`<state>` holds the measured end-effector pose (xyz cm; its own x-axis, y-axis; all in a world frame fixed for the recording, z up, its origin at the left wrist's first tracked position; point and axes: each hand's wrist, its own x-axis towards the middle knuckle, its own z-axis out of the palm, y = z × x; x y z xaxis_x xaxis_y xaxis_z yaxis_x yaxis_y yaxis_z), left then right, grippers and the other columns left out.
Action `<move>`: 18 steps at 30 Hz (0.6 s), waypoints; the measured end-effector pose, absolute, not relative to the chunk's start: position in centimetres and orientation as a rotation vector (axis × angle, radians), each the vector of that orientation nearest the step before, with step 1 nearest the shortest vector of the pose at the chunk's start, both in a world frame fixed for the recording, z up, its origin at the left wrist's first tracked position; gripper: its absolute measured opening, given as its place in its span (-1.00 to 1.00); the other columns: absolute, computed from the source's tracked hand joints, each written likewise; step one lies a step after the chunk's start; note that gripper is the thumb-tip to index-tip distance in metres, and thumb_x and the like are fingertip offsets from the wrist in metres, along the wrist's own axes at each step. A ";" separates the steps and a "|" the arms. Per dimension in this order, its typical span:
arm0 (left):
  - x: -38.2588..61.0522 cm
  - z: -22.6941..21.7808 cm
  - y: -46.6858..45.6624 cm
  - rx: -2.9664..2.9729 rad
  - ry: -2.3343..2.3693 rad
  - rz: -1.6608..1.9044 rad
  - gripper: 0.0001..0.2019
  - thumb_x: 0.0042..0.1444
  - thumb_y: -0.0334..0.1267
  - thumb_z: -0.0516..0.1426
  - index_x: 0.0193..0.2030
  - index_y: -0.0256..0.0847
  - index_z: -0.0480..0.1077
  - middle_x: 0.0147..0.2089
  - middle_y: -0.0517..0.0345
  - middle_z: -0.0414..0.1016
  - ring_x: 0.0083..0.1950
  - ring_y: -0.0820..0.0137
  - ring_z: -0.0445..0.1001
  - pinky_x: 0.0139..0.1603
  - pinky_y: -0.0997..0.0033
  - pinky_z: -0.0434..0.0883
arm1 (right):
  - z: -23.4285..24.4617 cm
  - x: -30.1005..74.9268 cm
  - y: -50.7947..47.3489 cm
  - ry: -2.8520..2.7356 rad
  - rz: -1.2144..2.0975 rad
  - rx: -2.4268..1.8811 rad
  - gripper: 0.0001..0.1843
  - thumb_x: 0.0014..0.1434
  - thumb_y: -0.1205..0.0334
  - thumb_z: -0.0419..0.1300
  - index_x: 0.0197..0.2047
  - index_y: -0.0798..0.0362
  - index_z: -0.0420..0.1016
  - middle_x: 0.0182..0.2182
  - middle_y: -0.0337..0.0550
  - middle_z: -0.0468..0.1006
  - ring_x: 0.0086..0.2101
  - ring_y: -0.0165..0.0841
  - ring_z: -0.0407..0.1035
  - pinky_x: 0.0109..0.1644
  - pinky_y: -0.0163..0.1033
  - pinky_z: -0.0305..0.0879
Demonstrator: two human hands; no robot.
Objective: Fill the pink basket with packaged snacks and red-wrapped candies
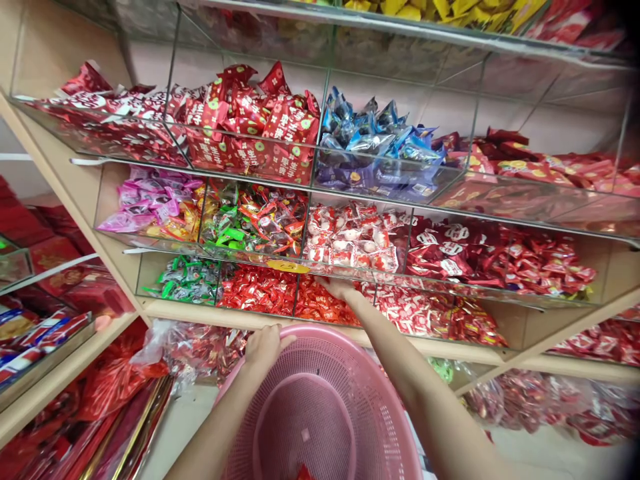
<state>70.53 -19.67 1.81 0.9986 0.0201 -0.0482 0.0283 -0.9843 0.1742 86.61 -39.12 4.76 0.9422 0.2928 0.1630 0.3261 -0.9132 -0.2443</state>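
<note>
My left hand [264, 348] is closed over the far rim of a pink plastic basket [327, 335], its thumb lying along the inside edge. At the bottom of the basket, a small red wrapped piece [304, 473] shows at the frame's lower edge. My right hand [340, 287] reaches into the lowest row of bins, over orange-red wrapped candies [320, 305]. Its fingers stretch leftward just under the lip of the shelf above, which partly covers them. Nothing shows in that hand.
Clear-fronted bins of wrapped sweets rise in tiers, with blue packets [377, 130] and red packets [250, 120] higher up. A yellow price tag [288, 267] hangs above the lowest bins. Bagged sweets [200, 350] lie underneath. A wooden side panel [65, 180] borders the left.
</note>
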 end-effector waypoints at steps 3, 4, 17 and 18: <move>70.5 1.9 -19.7 2.948 0.035 -0.082 -0.42 0.08 0.23 -0.15 -0.17 -0.22 0.41 -0.20 -0.14 0.54 -0.13 0.08 0.50 -0.19 0.17 0.38 | 4.3 86.9 -38.2 -0.402 -0.107 -2.855 -0.30 0.14 -0.27 -0.16 0.18 0.01 0.21 0.12 -0.01 0.32 0.11 -0.11 0.17 0.17 -0.05 -0.02; 70.5 1.9 -19.6 2.946 0.036 -0.079 -0.43 0.09 0.22 -0.15 -0.16 -0.22 0.40 -0.20 -0.15 0.54 -0.13 0.08 0.50 -0.18 0.17 0.38 | 4.1 86.8 -38.1 -0.387 -0.083 -2.866 -0.26 0.13 -0.29 -0.16 0.19 0.03 0.21 0.13 0.02 0.32 0.11 -0.09 0.16 0.17 -0.04 -0.02; 70.6 1.3 -18.9 2.903 0.067 -0.063 -0.46 0.10 0.18 -0.12 -0.14 -0.23 0.40 -0.17 -0.14 0.53 -0.11 0.07 0.50 -0.18 0.15 0.40 | 2.1 82.6 -39.6 -0.611 -0.148 -2.903 -0.34 0.14 -0.25 -0.13 0.18 -0.05 0.21 0.15 0.06 0.19 0.14 -0.03 0.03 0.18 0.11 -0.14; 70.6 1.3 -18.8 2.900 0.067 -0.057 -0.45 0.10 0.18 -0.13 -0.14 -0.23 0.40 -0.17 -0.14 0.53 -0.11 0.06 0.49 -0.18 0.15 0.39 | 2.0 82.2 -39.7 -0.641 -0.154 -2.894 -0.36 0.15 -0.23 -0.12 0.17 -0.05 0.22 0.14 0.05 0.20 0.11 -0.05 0.07 0.17 0.10 -0.11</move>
